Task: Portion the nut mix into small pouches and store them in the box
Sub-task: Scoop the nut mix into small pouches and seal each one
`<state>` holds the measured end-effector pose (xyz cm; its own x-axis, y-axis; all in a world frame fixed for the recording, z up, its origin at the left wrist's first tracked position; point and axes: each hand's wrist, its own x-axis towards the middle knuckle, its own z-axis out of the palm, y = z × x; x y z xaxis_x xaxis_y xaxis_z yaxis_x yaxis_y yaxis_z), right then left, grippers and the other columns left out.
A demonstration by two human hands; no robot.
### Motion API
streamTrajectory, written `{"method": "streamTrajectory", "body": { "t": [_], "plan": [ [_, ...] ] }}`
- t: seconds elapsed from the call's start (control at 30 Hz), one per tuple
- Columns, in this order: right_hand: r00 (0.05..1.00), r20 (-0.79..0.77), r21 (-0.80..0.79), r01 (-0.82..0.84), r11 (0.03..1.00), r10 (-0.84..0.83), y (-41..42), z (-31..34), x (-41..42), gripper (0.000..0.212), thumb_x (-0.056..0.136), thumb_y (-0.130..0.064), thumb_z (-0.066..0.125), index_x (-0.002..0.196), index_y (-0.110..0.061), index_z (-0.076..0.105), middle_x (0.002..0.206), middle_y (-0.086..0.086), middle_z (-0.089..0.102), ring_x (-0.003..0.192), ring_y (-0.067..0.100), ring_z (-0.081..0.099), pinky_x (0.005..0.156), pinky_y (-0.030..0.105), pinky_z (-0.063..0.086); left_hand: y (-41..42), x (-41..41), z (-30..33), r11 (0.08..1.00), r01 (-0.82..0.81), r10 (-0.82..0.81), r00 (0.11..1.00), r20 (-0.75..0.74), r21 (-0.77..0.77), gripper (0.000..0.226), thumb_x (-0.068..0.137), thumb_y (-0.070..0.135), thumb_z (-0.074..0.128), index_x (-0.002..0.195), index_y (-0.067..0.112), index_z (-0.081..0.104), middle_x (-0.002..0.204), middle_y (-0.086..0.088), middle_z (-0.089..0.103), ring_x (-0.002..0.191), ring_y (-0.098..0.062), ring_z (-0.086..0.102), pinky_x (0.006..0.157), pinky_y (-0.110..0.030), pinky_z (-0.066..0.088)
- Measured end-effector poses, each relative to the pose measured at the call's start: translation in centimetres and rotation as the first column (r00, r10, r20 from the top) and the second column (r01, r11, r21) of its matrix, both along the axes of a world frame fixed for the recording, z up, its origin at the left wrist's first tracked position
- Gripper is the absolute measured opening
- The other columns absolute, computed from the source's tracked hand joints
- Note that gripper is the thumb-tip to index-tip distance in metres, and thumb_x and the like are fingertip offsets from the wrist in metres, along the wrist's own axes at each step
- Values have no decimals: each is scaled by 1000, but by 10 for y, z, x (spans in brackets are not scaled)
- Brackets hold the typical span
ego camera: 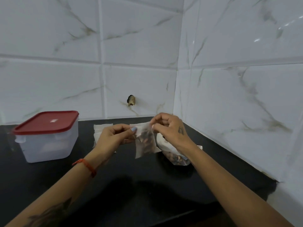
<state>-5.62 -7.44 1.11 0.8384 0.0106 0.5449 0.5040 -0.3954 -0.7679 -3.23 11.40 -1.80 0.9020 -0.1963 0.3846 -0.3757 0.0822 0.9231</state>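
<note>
Holding a small translucent plastic pouch (145, 141) up off the black countertop (147, 190), both hands were clamped on its top edge: the left hand (113, 136) pinched the left corner and the right hand (170, 128) pinched the right corner, fingers curled. Looked to me like the seal strip was being pressed closed, though I couldn't tell if it had actually zipped yet.

The pouch had a dark clump of nut mix sitting in its middle, with the lower part hanging slack. My guess is it was light and floppy, thin film that crinkles and slides between fingertips, so the stiffer top strip was the sensible place to hold it. Grab it by the belly and you'd probably just squash the nuts around or pop the seal.

Taking the pouch as the landmark: just behind it to the right lay the bigger clear bag of nut mix (173, 154), on its side, partly hidden by the right wrist. Behind it to the left sat a flat stack of empty pouches (100, 130) on the counter, half covered by the left hand. Well off to its left stood the square frosted plastic box (47, 143) with the red lid (45, 122) on, so that would need opening before anything went in. Couldn't tell whether anything was inside.
</note>
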Motion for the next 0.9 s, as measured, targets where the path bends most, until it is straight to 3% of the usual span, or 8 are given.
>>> {"method": "streamTrajectory", "body": {
  "t": [0.13, 0.23, 0.43, 0.53, 0.63, 0.8, 0.9],
  "plan": [
    [975, -207, 52, -71, 996, 80, 22, -5, 25, 27, 77, -16, 67, 102, -20, 58, 84, 7, 72, 86, 22, 67, 79, 38, 58, 5, 8, -9, 993, -96, 97, 995, 2, -66, 10, 87, 5, 61, 79, 5, 66, 75, -2, 67, 76, -15, 64, 70, -25, 58],
    [928, -331, 168, -121, 978, 172, 30, -6, 36, 22, 78, -15, 73, 99, -15, 66, 90, 8, 71, 86, 20, 68, 80, 38, 58, 12, 12, -9, 988, -132, 133, 991, 6, -81, 11, 88, 6, 60, 79, 9, 67, 74, -1, 67, 71, -10, 64, 63, -20, 54],
    [945, -244, 340, -126, 932, 217, 38, -27, 40, 3, 82, -10, 70, 83, -12, 71, 82, 6, 71, 80, 15, 65, 79, 32, 55, 9, 13, -8, 992, -86, 85, 996, -14, -88, 10, 91, 7, 56, 83, 9, 63, 71, 2, 64, 64, -3, 61, 61, -17, 51],
    [962, -215, 285, -103, 953, 168, 35, -33, 39, 3, 83, -13, 69, 86, -13, 71, 82, 4, 72, 80, 12, 66, 80, 30, 55, 7, 13, -11, 996, -71, 70, 997, -32, -46, 6, 87, 6, 61, 91, 10, 63, 80, -2, 66, 74, -10, 63, 65, -20, 52],
    [970, -182, 250, -110, 962, 159, 34, -34, 36, 2, 84, -14, 69, 84, -15, 71, 80, 2, 71, 79, 10, 66, 82, 32, 55, 6, 12, -13, 995, -102, 102, 995, 0, -6, 5, 86, 6, 62, 87, 9, 65, 83, -8, 65, 79, -17, 62, 68, -21, 54],
    [957, -191, 247, -169, 954, 218, 34, -31, 32, 6, 81, -15, 72, 87, -14, 71, 88, 9, 72, 87, 16, 67, 86, 36, 54, 9, 11, -11, 990, -140, 140, 990, -9, -33, 4, 87, 8, 62, 86, 7, 66, 88, -15, 64, 85, -25, 60, 77, -33, 53],
    [959, -183, 260, -165, 951, 217, 34, -30, 30, 4, 82, -11, 70, 86, -13, 71, 84, 7, 71, 81, 13, 66, 82, 34, 55, 8, 10, -11, 990, -138, 138, 990, -2, -35, 5, 87, 7, 62, 85, 7, 66, 85, -13, 64, 84, -25, 59, 75, -32, 52]
  ]
}}
